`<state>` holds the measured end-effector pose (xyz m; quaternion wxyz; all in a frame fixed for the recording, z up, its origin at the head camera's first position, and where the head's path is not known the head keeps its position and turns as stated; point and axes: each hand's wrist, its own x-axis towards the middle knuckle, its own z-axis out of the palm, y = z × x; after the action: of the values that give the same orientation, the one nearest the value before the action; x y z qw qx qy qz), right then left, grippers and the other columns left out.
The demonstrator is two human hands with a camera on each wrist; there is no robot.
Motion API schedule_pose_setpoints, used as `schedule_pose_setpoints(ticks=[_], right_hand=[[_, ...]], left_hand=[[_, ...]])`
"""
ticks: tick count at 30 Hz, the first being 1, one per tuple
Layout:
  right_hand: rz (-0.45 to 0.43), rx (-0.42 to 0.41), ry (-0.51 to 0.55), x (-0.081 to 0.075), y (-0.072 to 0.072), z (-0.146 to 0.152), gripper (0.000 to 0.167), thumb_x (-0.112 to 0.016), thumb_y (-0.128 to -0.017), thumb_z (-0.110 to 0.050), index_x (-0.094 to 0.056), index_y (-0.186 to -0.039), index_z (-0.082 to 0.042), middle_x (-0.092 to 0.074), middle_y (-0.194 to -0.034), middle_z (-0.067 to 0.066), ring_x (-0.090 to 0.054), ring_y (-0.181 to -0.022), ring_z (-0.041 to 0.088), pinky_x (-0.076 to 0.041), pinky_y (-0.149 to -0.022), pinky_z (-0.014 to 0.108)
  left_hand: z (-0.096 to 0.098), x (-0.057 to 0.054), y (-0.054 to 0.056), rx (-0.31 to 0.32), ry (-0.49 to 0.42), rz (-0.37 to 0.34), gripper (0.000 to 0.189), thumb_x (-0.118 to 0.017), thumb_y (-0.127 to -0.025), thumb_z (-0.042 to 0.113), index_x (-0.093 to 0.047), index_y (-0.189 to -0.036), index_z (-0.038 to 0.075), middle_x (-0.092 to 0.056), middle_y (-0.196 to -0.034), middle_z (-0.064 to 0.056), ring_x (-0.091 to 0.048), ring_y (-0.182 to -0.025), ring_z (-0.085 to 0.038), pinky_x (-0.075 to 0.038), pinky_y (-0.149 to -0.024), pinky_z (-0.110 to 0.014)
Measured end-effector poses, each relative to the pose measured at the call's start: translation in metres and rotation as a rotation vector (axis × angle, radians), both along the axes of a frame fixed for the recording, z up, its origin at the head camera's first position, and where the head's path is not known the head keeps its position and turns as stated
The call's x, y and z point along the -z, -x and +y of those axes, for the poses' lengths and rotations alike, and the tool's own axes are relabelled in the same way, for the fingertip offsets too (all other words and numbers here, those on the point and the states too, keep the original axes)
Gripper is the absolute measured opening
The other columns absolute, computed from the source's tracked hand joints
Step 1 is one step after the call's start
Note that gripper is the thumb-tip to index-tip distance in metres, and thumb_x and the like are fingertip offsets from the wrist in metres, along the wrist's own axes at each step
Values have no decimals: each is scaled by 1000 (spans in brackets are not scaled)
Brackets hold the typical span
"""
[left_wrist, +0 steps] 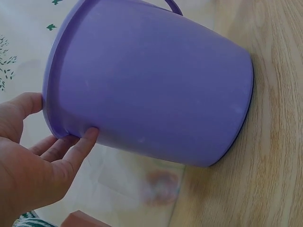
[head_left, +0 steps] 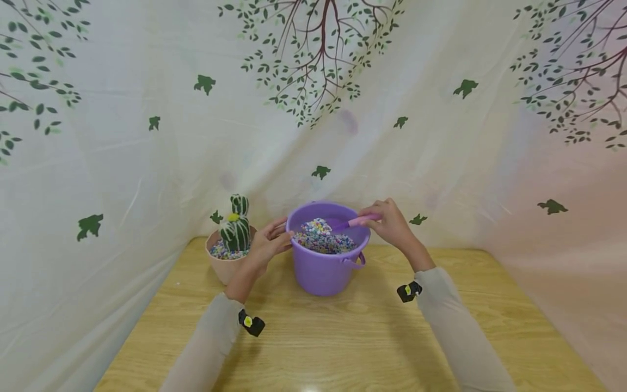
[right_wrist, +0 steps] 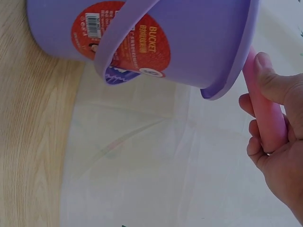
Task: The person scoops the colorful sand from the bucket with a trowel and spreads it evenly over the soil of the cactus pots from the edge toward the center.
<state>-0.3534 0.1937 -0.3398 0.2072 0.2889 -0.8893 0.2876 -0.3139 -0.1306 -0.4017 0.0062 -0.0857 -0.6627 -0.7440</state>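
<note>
A purple bucket [head_left: 323,272] stands upright on the table, partly filled with small multicoloured beads [head_left: 325,243]. My left hand [head_left: 266,245] holds its left side, thumb at the rim and fingers against the outer wall, as the left wrist view shows. With my right hand [head_left: 390,224] I grip the pink handle [right_wrist: 265,109] of a toy shovel [head_left: 362,220] over the bucket's right rim. Its purple end reaches inside, with a heap of beads on it; the blade itself is mostly covered. The bucket's handle [right_wrist: 116,42] hangs down outside.
Left of the bucket, close behind my left wrist, stands a cactus [head_left: 236,233] in a pale pink pot [head_left: 225,268] with coloured beads around it. The wooden table [head_left: 323,337] ends at a white leaf-printed cloth [head_left: 274,152] at the back and sides.
</note>
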Motion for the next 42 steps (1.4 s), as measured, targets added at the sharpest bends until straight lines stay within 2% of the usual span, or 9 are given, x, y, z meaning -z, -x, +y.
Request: schedule_pose_setpoints(ticks=[7, 15, 18, 22, 27, 30, 34, 37, 42], right_hand=[[30, -29, -19, 3, 0, 2, 23, -80, -85, -11, -79, -107, -2, -74, -94, 14, -45, -84, 24, -30, -78, 33], [-3, -34, -11, -3, -4, 0, 23, -79, -86, -12, -79, -106, -3, -74, -94, 13, -43, -85, 23, -32, -76, 32], [-5, -34, -10, -5, -4, 0, 22, -79, -86, -11, -79, -107, -2, -74, -93, 14, -42, -84, 22, -32, -76, 32], [8, -47, -3, -7, -3, -1, 22, -79, -86, -10, -79, -106, -1, -75, -92, 15, -42, -81, 23, -30, -76, 33], [24, -64, -1, -10, -2, -4, 21, -80, -85, -11, -79, -104, -2, -76, -92, 14, -42, -81, 22, -30, -76, 32], [31, -73, 4, -11, 0, -6, 21, -80, -85, -12, -79, -104, -2, -76, -93, 14, -43, -82, 22, -31, -76, 32], [27, -90, 14, -16, 2, -12, 22, -80, -86, -13, -79, -106, -3, -77, -95, 13, -46, -84, 22, -32, -78, 32], [29, -103, 18, -21, 3, -19, 23, -80, -86, -14, -79, -107, -3, -77, -96, 13, -47, -84, 21, -31, -80, 32], [40, -138, 35, -30, 5, -36, 22, -80, -85, -12, -79, -105, -2, -77, -95, 13, -50, -83, 23, -30, -80, 32]], left_hand=[[-2, -2, 1, 0, 1, -10, 58, -65, -100, 9, -44, -154, 8, -52, -150, -22, -55, -134, -39, -56, -102, -42], [-1, -2, -3, -4, -35, -10, 58, -63, -100, 6, -42, -154, 4, -50, -151, -24, -54, -135, -42, -55, -104, -44], [-1, -3, -3, -21, -28, -5, 58, -64, -100, 6, -43, -153, 3, -50, -151, -24, -54, -135, -42, -54, -105, -45], [0, -6, -4, -77, -3, 18, 56, -65, -98, 5, -46, -150, -1, -52, -150, -24, -53, -137, -39, -50, -109, -47], [-2, -17, -12, -182, 52, 64, 52, -68, -96, 6, -53, -145, -1, -53, -150, -21, -52, -138, -37, -45, -116, -46], [-9, -26, -20, -195, 39, 79, 50, -66, -97, 7, -53, -145, 1, -52, -152, -18, -51, -140, -34, -43, -118, -44], [-24, -38, -30, -201, 33, 127, 45, -64, -99, 8, -55, -143, 3, -56, -149, -13, -55, -135, -25, -50, -110, -29], [-37, -44, -34, -233, 34, 183, 41, -65, -100, 9, -57, -140, 2, -63, -141, -10, -62, -126, -18, -55, -98, -19], [-57, -53, -40, -309, -84, 258, 37, -63, -99, 4, -59, -135, -3, -70, -121, 1, -67, -115, -12, -56, -92, -15]])
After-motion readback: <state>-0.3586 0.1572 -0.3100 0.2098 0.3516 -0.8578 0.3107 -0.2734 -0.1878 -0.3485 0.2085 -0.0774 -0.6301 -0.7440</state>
